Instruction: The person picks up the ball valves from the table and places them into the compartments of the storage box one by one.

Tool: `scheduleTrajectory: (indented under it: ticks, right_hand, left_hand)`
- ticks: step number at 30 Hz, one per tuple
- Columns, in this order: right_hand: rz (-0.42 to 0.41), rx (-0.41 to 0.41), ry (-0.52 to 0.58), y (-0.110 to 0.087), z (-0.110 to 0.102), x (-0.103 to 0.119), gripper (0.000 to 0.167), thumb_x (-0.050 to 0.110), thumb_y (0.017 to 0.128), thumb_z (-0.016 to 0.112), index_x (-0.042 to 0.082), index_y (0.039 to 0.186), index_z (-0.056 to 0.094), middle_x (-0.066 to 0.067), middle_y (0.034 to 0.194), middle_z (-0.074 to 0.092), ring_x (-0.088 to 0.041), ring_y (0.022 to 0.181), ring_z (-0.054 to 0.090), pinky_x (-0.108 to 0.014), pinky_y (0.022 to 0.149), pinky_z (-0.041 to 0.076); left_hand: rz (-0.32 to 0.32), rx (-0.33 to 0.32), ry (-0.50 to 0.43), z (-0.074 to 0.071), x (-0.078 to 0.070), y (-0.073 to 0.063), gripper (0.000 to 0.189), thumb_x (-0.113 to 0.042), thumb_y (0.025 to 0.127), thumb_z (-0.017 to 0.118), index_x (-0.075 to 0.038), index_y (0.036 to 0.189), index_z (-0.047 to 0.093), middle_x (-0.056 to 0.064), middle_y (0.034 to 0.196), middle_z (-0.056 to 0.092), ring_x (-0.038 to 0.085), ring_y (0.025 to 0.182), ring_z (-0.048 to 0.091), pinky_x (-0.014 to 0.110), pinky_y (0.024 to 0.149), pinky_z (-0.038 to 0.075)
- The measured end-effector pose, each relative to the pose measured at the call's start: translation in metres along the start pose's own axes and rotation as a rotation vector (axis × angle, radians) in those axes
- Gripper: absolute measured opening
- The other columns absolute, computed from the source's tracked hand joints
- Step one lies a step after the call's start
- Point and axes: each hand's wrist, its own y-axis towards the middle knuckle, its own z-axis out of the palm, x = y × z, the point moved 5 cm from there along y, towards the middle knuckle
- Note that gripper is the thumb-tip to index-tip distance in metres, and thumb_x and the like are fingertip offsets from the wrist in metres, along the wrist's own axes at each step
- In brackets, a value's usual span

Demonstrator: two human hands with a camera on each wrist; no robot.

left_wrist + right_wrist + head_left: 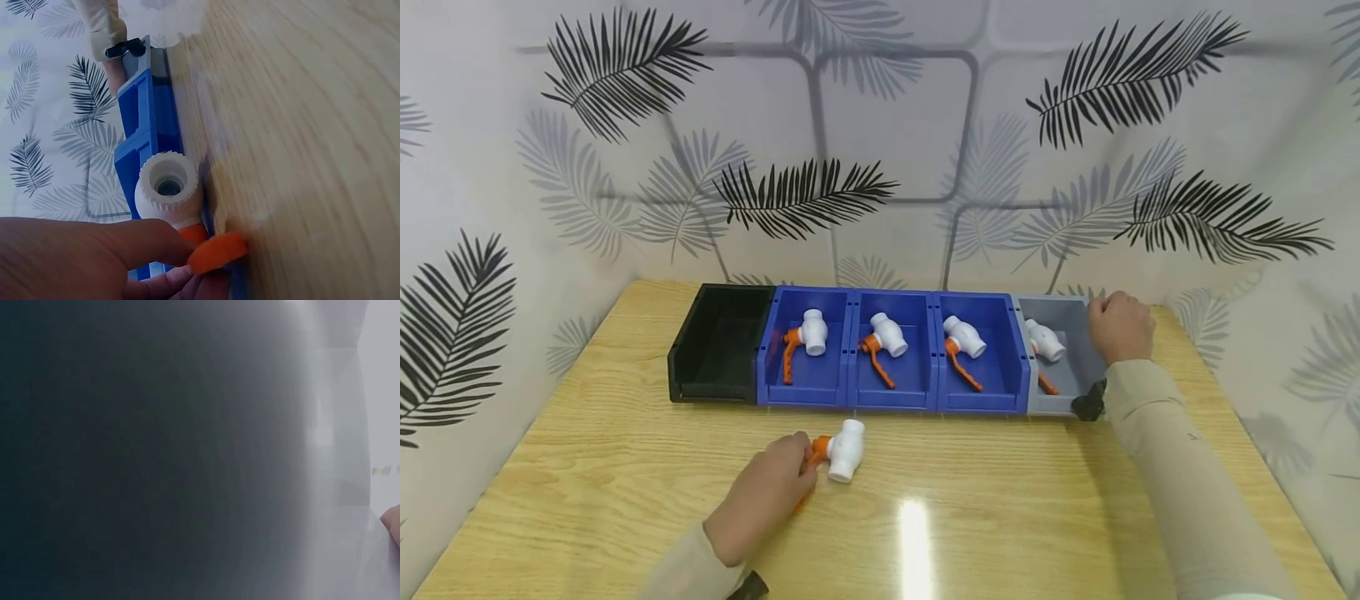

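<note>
In the head view my left hand pinches the orange lever of a white plastic ball valve in front of the bins. The left wrist view shows the valve's round open end and the fingers around the orange handle. My right hand grips the right side wall of the grey bin at the row's right end. Its fingertips are mostly hidden. A ball valve lies in that bin, its orange lever partly covered by the divider. The right wrist view is mostly a dark blur.
Left of the grey bin, three joined blue bins each hold one valve: left, middle, right. A black bin ends the row at the left. All stand on a wooden table before a leaf-patterned backdrop.
</note>
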Motion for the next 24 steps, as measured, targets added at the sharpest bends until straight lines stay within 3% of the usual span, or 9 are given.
scheduleTrajectory:
  ticks: [12,24]
  right_hand:
    - [0.007,0.028,-0.006,0.0001,0.0015,-0.0012,0.043,0.027,0.096,0.029,-0.008,0.079,0.048,-0.029,0.081,0.05,-0.049,0.081,0.049,-0.059,0.069,0.036]
    - [-0.007,0.028,0.02,-0.0007,0.0008,-0.0007,0.04,0.025,0.096,0.03,-0.004,0.073,0.046,-0.027,0.076,0.049,-0.048,0.076,0.05,-0.058,0.067,0.036]
  left_hand:
    - [0.054,-0.018,-0.057,0.0029,0.0074,0.0058,0.016,-0.004,0.08,0.061,-0.009,0.074,0.047,0.001,0.065,0.039,0.014,0.059,0.038,0.025,0.051,0.028]
    - [0.046,0.036,-0.119,0.0014,0.0073,0.0013,0.012,-0.006,0.085,0.061,-0.008,0.079,0.052,0.001,0.067,0.045,0.013,0.058,0.043,0.025,0.051,0.034]
